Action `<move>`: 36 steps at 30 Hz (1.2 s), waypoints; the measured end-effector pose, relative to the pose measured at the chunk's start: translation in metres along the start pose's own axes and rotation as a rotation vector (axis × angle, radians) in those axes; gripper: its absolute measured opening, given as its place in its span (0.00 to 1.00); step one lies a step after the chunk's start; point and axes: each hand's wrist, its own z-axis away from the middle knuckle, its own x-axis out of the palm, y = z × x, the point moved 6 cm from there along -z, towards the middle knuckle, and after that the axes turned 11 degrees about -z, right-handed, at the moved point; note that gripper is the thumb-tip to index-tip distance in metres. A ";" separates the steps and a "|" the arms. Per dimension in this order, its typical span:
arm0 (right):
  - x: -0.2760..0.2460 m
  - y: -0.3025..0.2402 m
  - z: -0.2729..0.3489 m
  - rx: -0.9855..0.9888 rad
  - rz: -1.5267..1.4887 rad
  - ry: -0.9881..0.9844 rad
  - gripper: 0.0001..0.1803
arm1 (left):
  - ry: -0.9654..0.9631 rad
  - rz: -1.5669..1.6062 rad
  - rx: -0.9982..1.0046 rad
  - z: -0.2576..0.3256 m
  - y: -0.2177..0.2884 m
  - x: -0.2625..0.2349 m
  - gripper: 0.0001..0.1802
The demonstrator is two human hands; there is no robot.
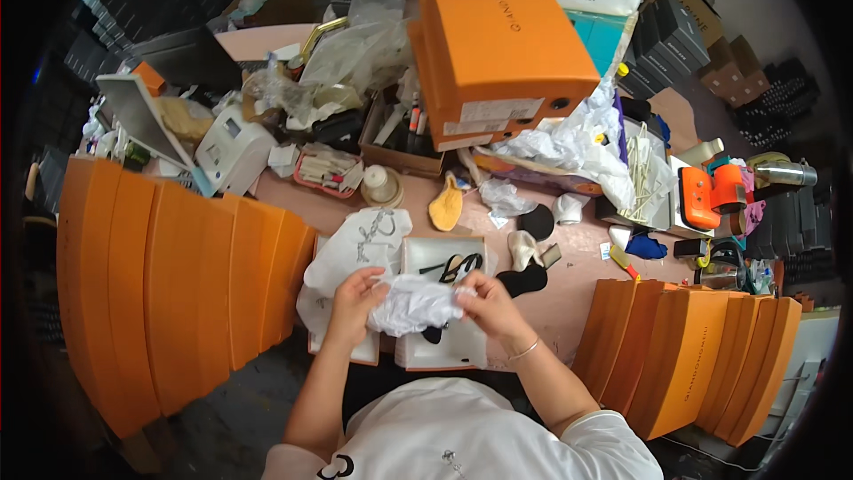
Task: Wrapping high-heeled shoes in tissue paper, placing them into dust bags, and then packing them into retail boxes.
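A crumpled bundle of white tissue paper (411, 306) is stretched between my two hands, above an open shoebox (462, 352). My left hand (355, 299) pinches its left end, and my right hand (490, 304) grips its right end. Black strappy sandals (462, 265) lie in the box, partly covered by the paper. To the left, a white dust bag (360, 253) with dark lettering is spread over what looks like the box lid (364, 351).
Orange shoeboxes stand stacked at my left (187, 284) and right (684, 356). One large orange box (502, 36) sits at the back of the table. Nearby are a label printer (233, 151), a yellow insole (446, 204), a cutter (625, 262) and an orange tape dispenser (702, 198).
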 end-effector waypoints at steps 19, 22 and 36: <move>0.042 -0.027 0.107 -0.512 0.801 -0.074 0.25 | 0.069 0.251 0.165 0.101 -0.050 0.086 0.19; 0.054 0.014 0.122 -0.464 1.074 -0.242 0.30 | 0.042 0.385 0.117 0.107 -0.051 0.089 0.19; 0.001 -0.008 0.111 -0.325 0.556 0.077 0.01 | 0.212 0.188 0.043 0.082 -0.061 0.022 0.16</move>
